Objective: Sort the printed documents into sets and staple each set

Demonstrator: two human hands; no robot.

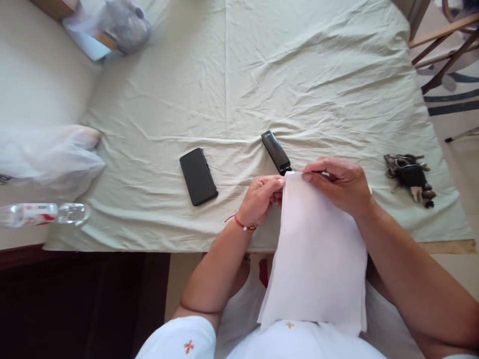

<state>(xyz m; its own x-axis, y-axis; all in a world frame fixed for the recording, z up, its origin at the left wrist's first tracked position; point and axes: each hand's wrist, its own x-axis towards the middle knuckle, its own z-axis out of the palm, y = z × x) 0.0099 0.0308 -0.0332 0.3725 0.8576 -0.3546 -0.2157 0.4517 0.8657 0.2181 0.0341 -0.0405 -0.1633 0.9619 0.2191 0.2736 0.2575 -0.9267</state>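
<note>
A small stack of white paper sheets (318, 254) hangs from the table's front edge toward my lap, its lower edge near my shirt. My left hand (262, 197) pinches the stack's upper left corner between thumb and fingers. At the top right, my right hand (339, 182) grips the upper edge, thumb in front and fingers bent behind it. Just beyond the paper's top edge lies a black stapler (276, 151), its near end beside the sheets. Left of my left hand, a black phone (198, 176) rests face up on the cloth.
A pale green wrinkled tablecloth (232, 99) covers the table. Keys (409, 174) lie at the right. A clear bottle (45, 214) and a white plastic bag (48, 157) are at the left, a grey bag (127, 27) at the back left. A wooden chair (445, 50) stands beyond the right edge.
</note>
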